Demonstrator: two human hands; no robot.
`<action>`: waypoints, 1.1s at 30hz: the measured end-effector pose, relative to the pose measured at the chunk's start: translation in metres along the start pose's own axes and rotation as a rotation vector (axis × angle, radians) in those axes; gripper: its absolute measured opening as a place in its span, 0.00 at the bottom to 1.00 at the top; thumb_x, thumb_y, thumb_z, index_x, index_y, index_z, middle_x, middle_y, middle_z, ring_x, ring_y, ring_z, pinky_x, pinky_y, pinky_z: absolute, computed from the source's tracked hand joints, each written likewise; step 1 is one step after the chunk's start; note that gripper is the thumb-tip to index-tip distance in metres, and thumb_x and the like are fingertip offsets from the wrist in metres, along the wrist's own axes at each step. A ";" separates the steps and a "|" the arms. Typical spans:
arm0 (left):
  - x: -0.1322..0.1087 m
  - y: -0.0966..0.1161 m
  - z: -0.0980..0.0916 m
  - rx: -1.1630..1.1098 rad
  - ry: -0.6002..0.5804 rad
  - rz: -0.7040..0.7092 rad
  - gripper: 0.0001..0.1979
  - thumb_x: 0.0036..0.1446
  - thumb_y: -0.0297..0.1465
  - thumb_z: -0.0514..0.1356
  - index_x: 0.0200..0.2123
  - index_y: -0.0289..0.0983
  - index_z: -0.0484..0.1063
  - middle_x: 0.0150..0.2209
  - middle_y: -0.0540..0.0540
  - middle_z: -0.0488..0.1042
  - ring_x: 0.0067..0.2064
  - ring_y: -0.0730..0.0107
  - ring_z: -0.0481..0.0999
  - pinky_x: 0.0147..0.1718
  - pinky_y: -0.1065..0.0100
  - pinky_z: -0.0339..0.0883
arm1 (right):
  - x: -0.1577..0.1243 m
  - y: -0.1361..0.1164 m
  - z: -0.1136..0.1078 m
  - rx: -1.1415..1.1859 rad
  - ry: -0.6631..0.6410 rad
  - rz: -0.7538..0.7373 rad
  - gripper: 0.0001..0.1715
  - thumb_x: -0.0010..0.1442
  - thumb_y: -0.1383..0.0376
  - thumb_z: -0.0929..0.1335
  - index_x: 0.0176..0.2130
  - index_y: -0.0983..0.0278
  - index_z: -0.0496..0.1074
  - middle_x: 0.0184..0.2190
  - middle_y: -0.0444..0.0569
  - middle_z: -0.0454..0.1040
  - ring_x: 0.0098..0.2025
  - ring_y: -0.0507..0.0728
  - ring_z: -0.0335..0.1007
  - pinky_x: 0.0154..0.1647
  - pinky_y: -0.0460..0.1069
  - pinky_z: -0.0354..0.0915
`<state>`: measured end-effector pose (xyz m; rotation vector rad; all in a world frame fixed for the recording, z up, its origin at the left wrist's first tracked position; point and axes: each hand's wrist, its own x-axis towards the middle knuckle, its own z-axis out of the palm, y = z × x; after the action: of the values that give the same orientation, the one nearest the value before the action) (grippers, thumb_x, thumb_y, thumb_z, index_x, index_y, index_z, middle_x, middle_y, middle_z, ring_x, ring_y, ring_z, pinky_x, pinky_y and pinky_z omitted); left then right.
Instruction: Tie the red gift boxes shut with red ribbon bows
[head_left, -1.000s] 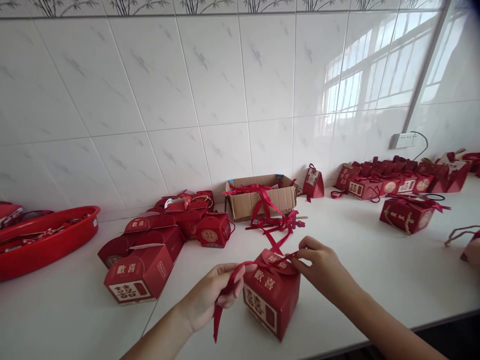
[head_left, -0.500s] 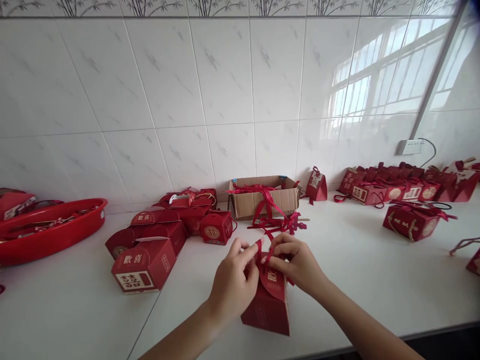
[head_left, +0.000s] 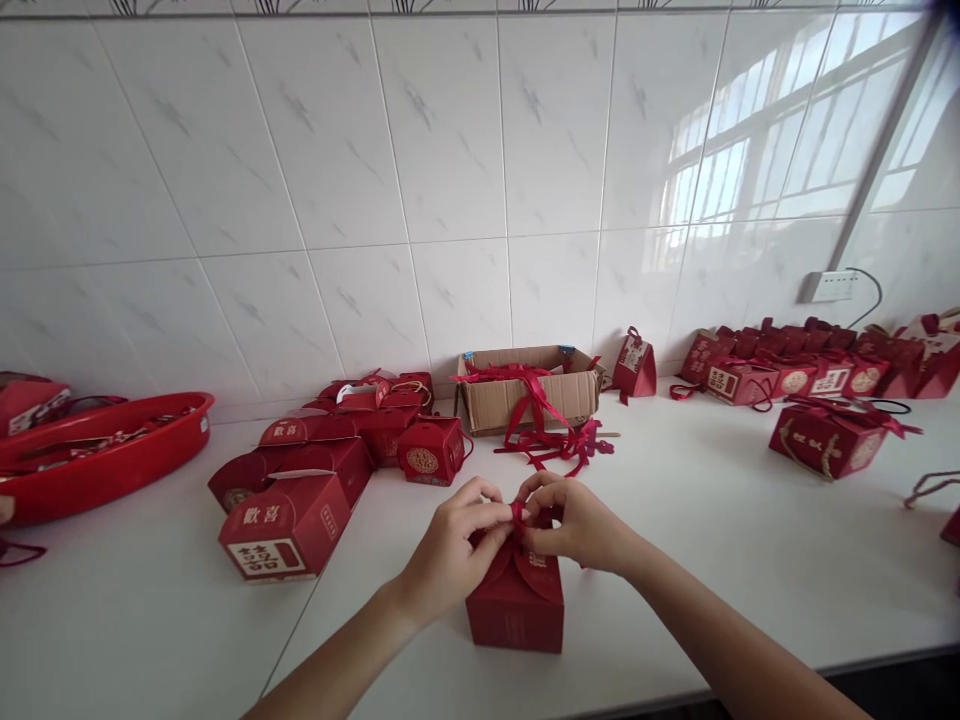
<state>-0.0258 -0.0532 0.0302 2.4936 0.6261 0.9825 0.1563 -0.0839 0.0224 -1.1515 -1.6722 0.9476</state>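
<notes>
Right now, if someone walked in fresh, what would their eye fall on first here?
Probably the front centre, where the left hand and right hand pinch a red ribbon at the top of a red gift box. After that, likely the bright red basin at the far left, and the open cardboard box at the back centre, with loose ribbons spilling over its front.

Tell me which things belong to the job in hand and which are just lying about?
In the job:
- red ribbon, pinched by left hand and right hand
- red box under it

Lying about, it seems:
- boxes on the left
- pointed box at the back
- cardboard box with ribbons
</notes>
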 end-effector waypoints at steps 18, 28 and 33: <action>-0.026 -0.047 -0.035 0.221 0.133 -0.211 0.13 0.62 0.35 0.51 0.49 0.42 0.64 0.48 0.43 0.67 0.45 0.68 0.71 0.42 0.65 0.68 | -0.045 0.004 -0.033 -0.322 -0.042 0.056 0.24 0.50 0.55 0.72 0.46 0.57 0.68 0.53 0.50 0.64 0.55 0.61 0.60 0.53 0.56 0.61; -0.048 -0.122 -0.012 0.331 0.030 -0.379 0.12 0.55 0.29 0.51 0.43 0.38 0.68 0.40 0.44 0.72 0.42 0.62 0.73 0.42 0.60 0.69 | -0.052 0.028 0.021 -0.093 -0.017 0.061 0.76 0.40 0.59 0.77 0.67 0.53 0.25 0.60 0.57 0.55 0.40 0.56 0.66 0.39 0.51 0.67; -0.054 -0.120 -0.010 0.336 0.020 -0.359 0.15 0.56 0.29 0.51 0.47 0.39 0.66 0.44 0.43 0.72 0.43 0.62 0.73 0.43 0.60 0.69 | -0.059 0.056 -0.013 -0.228 0.321 0.166 0.70 0.43 0.52 0.73 0.67 0.57 0.27 0.58 0.59 0.56 0.37 0.59 0.69 0.36 0.55 0.68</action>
<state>-0.0997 0.0187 -0.0521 2.5161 1.2844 0.8190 0.1961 -0.1229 -0.0386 -1.5273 -1.4644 0.6390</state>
